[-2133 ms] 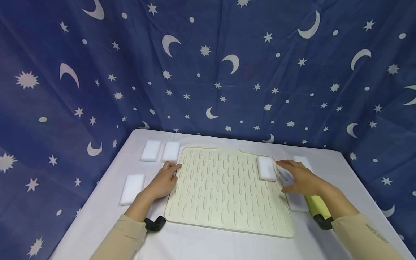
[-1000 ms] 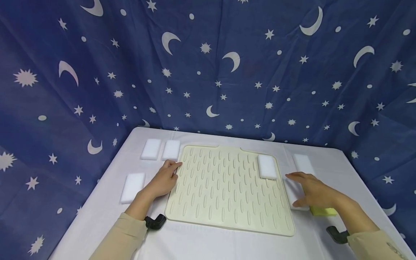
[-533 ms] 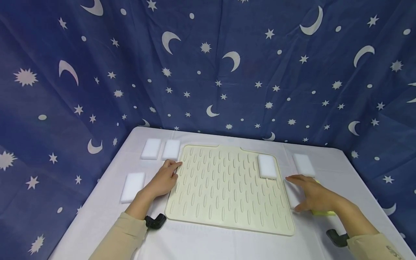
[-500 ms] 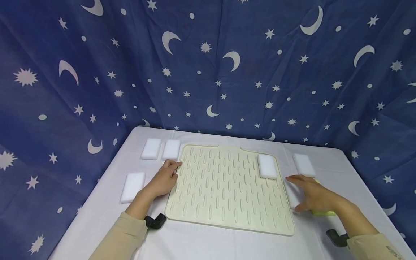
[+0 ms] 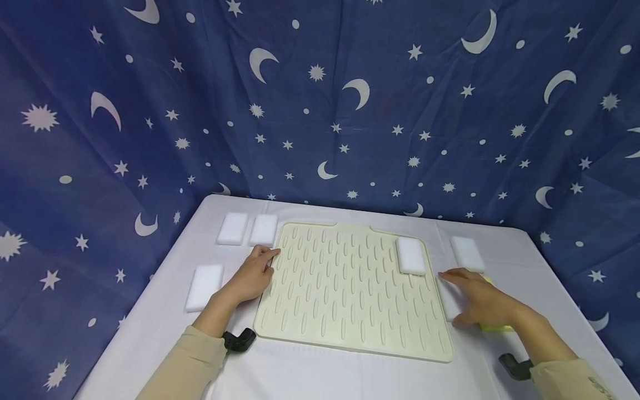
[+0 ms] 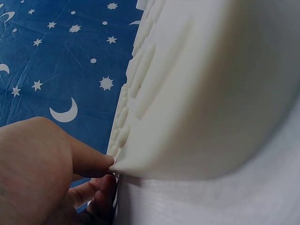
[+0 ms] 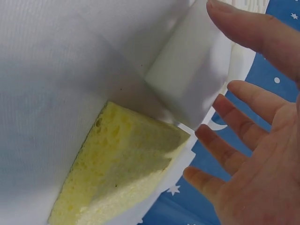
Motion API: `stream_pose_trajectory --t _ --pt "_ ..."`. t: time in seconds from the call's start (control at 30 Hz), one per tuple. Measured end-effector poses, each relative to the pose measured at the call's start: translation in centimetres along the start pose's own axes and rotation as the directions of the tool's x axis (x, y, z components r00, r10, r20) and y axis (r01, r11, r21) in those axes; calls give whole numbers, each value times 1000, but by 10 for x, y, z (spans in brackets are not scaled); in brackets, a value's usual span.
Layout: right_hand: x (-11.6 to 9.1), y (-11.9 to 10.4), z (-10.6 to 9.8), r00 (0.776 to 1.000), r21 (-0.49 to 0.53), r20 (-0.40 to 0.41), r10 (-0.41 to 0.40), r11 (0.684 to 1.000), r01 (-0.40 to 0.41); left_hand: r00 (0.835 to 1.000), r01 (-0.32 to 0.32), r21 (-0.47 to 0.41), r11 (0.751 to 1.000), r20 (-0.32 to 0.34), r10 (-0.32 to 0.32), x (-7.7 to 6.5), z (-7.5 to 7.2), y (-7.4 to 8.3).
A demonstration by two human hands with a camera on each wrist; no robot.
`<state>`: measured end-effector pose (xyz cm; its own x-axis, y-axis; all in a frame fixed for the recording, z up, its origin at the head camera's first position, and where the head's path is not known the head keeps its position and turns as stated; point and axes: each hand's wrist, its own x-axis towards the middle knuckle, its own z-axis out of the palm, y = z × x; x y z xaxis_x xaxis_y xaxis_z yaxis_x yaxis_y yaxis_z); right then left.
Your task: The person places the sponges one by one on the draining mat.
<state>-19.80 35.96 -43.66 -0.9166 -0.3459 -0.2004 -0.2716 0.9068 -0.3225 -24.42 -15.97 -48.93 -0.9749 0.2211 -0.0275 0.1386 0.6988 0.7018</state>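
Observation:
A cream ridged drying mat [image 5: 350, 300] lies mid-table. At its left edge my left hand [image 5: 252, 278] pinches the rim between thumb and fingers; the left wrist view shows the mat edge [image 6: 154, 164] between the fingertips. My right hand [image 5: 482, 300], fingers spread and slightly bent, hovers beyond the mat's right edge over a white sponge [image 5: 450, 303]. In the right wrist view that white sponge [image 7: 187, 70] and a yellow sponge [image 7: 117, 159] lie below the fingers, with nothing in the grasp. The yellow sponge [image 5: 497, 328] is mostly hidden by the hand in the head view.
A white sponge [image 5: 411, 256] rests on the mat's upper right corner, and another white sponge [image 5: 467, 254] lies right of it. To the left lie three more: a back sponge [image 5: 232, 229], one beside it [image 5: 263, 230] and a nearer sponge [image 5: 204, 288]. A starry curtain [image 5: 310, 100] hangs behind.
My right hand has moved right, away from the mat's right edge, to over the white and yellow sponges, and then stays nearly still. The left hand keeps its place.

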Motion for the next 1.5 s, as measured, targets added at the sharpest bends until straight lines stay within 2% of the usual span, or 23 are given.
stream_pose_trajectory --t 0.4,0.73,1.07,1.5 --pt "1 -3 -1 999 15 22 26 1000 -26 1000 8 0 1000 4 -8 1 0 -1" --pt "1 -4 -4 1000 -22 8 11 1000 -11 1000 -1 2 1000 5 1 0 1 -1" --pt "1 -5 -8 999 -55 15 42 998 -41 1000 -10 7 1000 5 10 0 0 -1" --pt "-1 -12 -14 999 -89 -34 -42 995 39 1000 -3 4 1000 13 3 0 -1 -1"
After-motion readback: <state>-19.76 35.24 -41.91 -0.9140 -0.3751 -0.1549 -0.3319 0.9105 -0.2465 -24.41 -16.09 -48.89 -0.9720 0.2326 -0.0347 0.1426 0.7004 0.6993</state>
